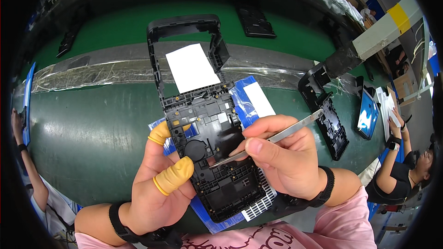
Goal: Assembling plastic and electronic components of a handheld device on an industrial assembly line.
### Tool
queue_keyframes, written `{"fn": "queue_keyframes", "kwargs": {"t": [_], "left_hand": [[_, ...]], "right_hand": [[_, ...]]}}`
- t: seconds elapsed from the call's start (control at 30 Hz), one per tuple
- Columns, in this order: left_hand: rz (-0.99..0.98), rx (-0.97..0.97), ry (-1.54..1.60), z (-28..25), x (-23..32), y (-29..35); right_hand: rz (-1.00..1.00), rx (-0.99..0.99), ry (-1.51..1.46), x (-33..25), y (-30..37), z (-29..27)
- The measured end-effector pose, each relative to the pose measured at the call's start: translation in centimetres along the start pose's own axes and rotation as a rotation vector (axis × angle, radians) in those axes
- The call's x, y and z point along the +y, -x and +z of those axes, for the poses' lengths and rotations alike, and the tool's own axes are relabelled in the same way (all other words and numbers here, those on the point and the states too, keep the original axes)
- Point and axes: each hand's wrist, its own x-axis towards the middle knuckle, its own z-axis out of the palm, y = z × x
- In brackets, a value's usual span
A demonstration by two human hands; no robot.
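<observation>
A black plastic device housing, with an open rectangular frame at its far end, is held tilted above the bench. My left hand grips its left edge, with yellow finger cots on the thumb and a finger. In my right hand is a pair of metal tweezers, pinched between thumb and fingers. Their tips touch or hover over the housing's inside, near a round black part; whether they hold anything is too small to tell. Through the frame's opening shows a white sheet.
Blue plastic-wrapped pieces lie beneath the housing. Another black housing rests at right, beside a grey post. Beyond a taped ledge runs a green belt carrying a black part. Co-workers' arms appear at both sides.
</observation>
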Motion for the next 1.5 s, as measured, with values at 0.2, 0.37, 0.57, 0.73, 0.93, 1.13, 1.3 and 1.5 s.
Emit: {"fn": "queue_keyframes", "kwargs": {"t": [0.2,0.37,0.57,0.73,0.93,1.13,1.3,1.5], "left_hand": [[0.010,-0.005,0.003,0.0,-0.2,0.0],[0.028,-0.019,-0.004,0.0,-0.3,0.0],[0.034,-0.011,0.000,0.0,-0.4,0.0],[0.032,0.004,0.021,0.0,-0.4,0.1],[0.083,0.110,-0.163,0.0,-0.8,-0.2],[0.081,0.180,-0.087,-0.6,-0.1,-0.5],[0.125,0.208,-0.232,-0.2,0.3,-1.3],[0.188,0.112,-0.568,-0.5,8.5,-10.5]], "right_hand": [[-0.008,0.005,0.007,0.0,0.0,0.0],[-0.007,0.012,0.034,-0.1,0.0,0.2],[-0.006,0.022,0.059,0.0,0.0,0.1],[-0.009,0.028,0.035,0.0,0.0,0.3],[0.009,0.138,0.095,0.3,0.1,0.8],[-0.140,0.181,-0.060,-2.3,-0.4,0.1],[-0.242,0.245,-0.027,-4.6,-0.1,-2.0],[-0.067,0.311,-0.084,-3.4,0.2,-4.0]]}}
